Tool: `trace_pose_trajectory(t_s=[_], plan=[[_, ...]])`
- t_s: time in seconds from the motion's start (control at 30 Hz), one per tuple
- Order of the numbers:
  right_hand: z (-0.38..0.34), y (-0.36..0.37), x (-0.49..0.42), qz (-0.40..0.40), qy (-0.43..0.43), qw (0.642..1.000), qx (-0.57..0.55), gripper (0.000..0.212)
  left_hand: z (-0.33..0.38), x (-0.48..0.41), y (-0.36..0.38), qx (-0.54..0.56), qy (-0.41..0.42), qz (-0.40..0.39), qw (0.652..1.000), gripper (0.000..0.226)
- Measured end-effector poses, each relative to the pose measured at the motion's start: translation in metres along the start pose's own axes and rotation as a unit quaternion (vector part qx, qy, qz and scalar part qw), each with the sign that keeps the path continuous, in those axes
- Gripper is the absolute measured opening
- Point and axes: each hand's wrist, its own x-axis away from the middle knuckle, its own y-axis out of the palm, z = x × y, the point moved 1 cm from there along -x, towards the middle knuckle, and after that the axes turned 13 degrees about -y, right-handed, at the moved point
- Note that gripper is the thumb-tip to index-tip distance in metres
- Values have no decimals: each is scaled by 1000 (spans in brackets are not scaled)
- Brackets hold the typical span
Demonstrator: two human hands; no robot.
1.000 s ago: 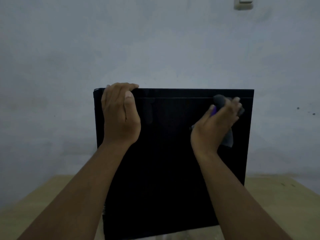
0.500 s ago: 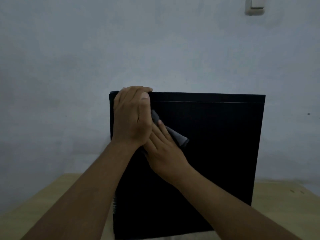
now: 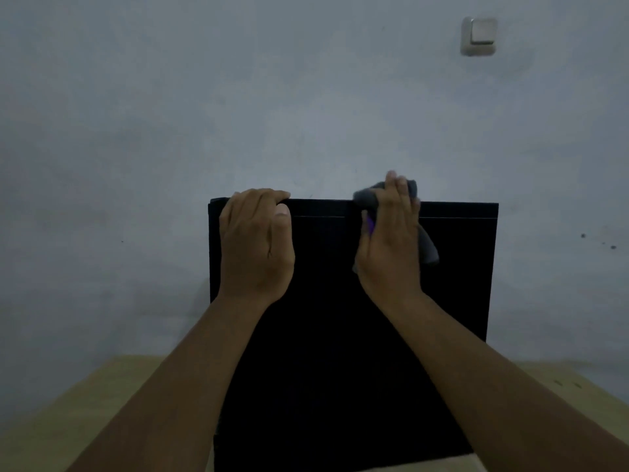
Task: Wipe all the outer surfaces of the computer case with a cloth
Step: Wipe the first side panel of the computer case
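Position: the computer case [image 3: 326, 335] stands upright on the surface [image 3: 102, 396], roughly midway between the surface's left and right edges. Its broad black side panel faces us. Its top edge is level and runs left to right, parallel to the surface's far edge. We cannot tell which end is the front of the case, because the panel reads as plain black.

Left hand [image 3: 255, 247]: the fingers are hooked over the top edge just inside the case's left corner, with the thumb on the side panel. We judge this to be a bracing grip.

Right hand [image 3: 388, 247]: it is clamped on the grey cloth [image 3: 366, 199], which is bunched on the top edge a little right of its middle. One tail of the cloth hangs down the panel beside the wrist. The two hands are well apart along the same edge.

Key relation: the top face lies just beyond and above both hands, and its long axis crosses our view. The right-hand stretch of that edge, out to the case's right corner, is bare. The right hand is the nearer one to it.

Judgement: the next stroke calls for a sideways sweep along that axis rather than a reach forward.

Risk: pushing hard at the top of a tall case could tip it toward the far edge, so the left hand's brace matters.

Background: a light switch [image 3: 479, 35] is on the wall, high and to the right.
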Motion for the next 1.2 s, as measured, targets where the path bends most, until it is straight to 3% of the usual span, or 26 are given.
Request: trace_pose_trajectory(t_s=[0.07, 0.17, 0.3, 0.53, 0.63, 0.73, 0.8, 0.87, 1.03, 1.2], plan=[[-20, 14, -15, -7, -33, 999, -7, 38, -1, 0, 1, -10, 8, 10, 1000, 49], [-39, 27, -20, -90, -124, 988, -26, 40, -4, -2, 1, -26, 21, 11, 999, 45], [-16, 9, -30, -132, -201, 971, -3, 41, -10, -1, 2, -42, 41, 11, 998, 45], [87, -56, -3, 7, -54, 994, 91, 30, -15, -1, 6, -47, 49, 19, 997, 44], [122, -80, -4, -14, -4, 994, 105, 27, -17, -2, 7, -44, 52, 16, 998, 44], [134, -95, -11, -20, 143, 989, 33, 21, -17, -2, 6, -42, 54, 24, 997, 45], [139, -101, -10, 14, 285, 955, -77, 22, -16, -2, 7, -40, 55, 33, 997, 45], [137, -101, -6, 39, 357, 923, -141, 25, -17, -3, 9, -36, 54, 40, 997, 46], [120, -101, -14, 64, 406, 901, -140, 18, -30, -14, 9, -24, 33, 38, 998, 46], [76, -112, -24, 62, 388, 917, -68, 22, -45, -21, 1, 50, -63, -9, 997, 46]])
